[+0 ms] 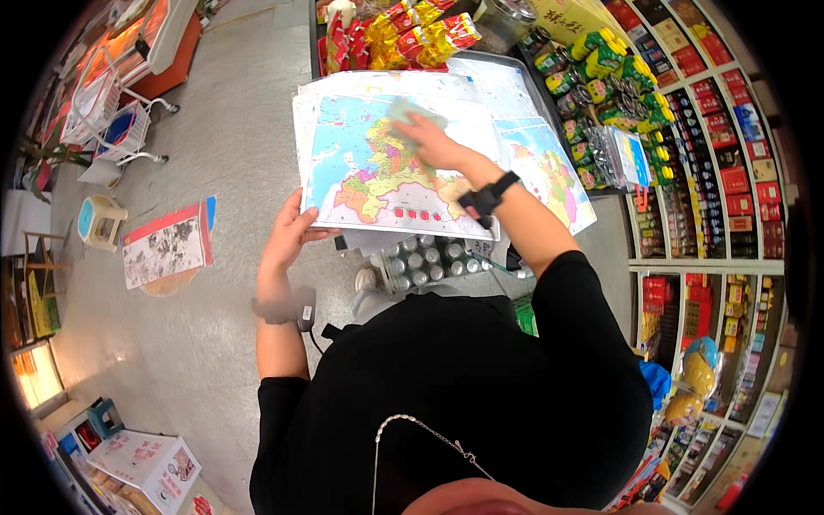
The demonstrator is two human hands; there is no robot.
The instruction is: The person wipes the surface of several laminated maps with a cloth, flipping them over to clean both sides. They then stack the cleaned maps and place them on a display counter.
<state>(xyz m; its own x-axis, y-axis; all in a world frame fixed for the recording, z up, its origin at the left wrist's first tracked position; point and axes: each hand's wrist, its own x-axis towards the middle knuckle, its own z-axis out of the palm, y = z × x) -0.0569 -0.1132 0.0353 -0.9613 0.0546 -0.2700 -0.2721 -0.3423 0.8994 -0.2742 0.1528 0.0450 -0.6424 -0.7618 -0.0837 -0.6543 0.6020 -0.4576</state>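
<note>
Map (412, 202) lies ahead of you, atop other sheets (558, 167). Your left hand (293, 230) pinches its near left corner, thumb against fingers; right's (436, 144) over a blurred cloth (412, 113), finger closure can't tell. Probably light, smooth, creases easily: hold edges.

Map (386, 176), centre: smooth paper, slightly glossy. Cloth (402, 114), upper centre: matt. Bags (438, 43), top centre: crinkled, glossy plastic.
</note>
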